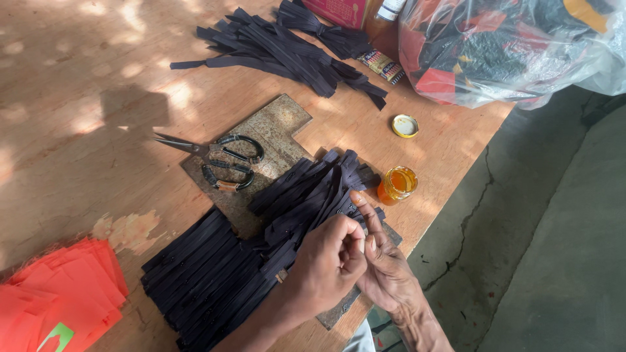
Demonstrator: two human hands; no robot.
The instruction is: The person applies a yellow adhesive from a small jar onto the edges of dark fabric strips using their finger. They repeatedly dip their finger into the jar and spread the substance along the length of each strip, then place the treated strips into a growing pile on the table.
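Workbench: we see a worn wooden table filling most of the view, with a concrete floor to its right.
Plastic bag: a clear bag of red and black items sits at the far right corner of the table.
Near strip pile: black strips lie side by side at the near edge, with a looser heap just beyond, partly on a rusty metal plate.
Far strip pile: a tied bundle of black strips lies well apart at the far side.
Red sheets: a stack of red sheets lies at the near left corner.
Scissors: black-handled scissors rest on the plate, blades pointing left.
Left hand: we see the left hand curled closed over the looser heap, fingertips pinched together; what it pinches we cannot tell.
Right hand: the right hand touches the left, fingers partly extended onto the strips, gripping nothing visible.
Jar: a small open jar of orange liquid stands just beside the heap.
Lid: a yellow lid lies beyond the jar.
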